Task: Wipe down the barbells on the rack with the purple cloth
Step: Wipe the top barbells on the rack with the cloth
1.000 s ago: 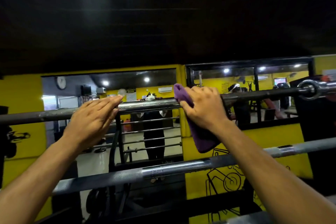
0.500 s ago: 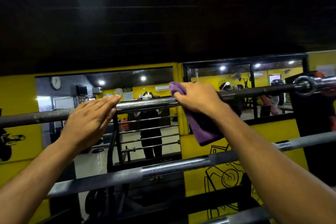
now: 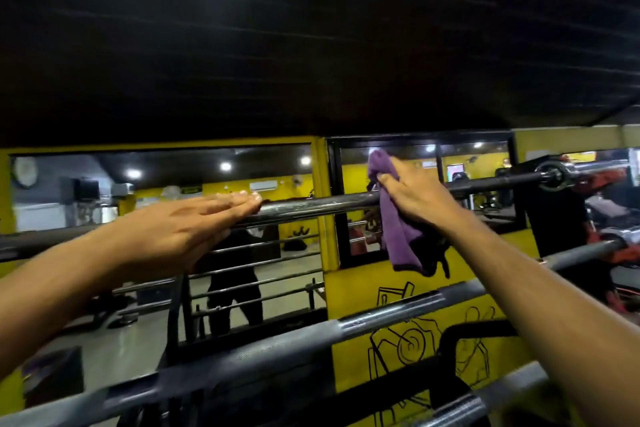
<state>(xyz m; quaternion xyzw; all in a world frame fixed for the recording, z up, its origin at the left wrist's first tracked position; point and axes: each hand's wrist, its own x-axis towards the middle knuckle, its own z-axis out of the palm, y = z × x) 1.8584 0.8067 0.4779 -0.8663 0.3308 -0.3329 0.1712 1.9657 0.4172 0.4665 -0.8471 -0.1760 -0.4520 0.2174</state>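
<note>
The top barbell (image 3: 311, 206) runs across the view at hand height, its collar (image 3: 551, 177) at the far right. My left hand (image 3: 187, 229) lies flat on it with straight fingers, fingertips on the shaft. My right hand (image 3: 415, 198) presses the purple cloth (image 3: 394, 218) against the same bar further right, fingers over the cloth's top. The cloth's loose end hangs below the bar. A second barbell (image 3: 311, 336) slants lower across the frame, under both forearms. A third bar (image 3: 485, 399) shows at the bottom right.
A yellow wall (image 3: 367, 291) with black drawings and mirrors (image 3: 166, 191) stands behind the rack. The mirror reflects a person in dark clothes and more bars. A black rack upright (image 3: 550, 218) holds the bar's right end. Red equipment (image 3: 609, 184) sits at far right.
My right hand has slid the purple cloth to the right along the top barbell. The view has shifted and turned slightly. My left hand stays flat on the bar.
</note>
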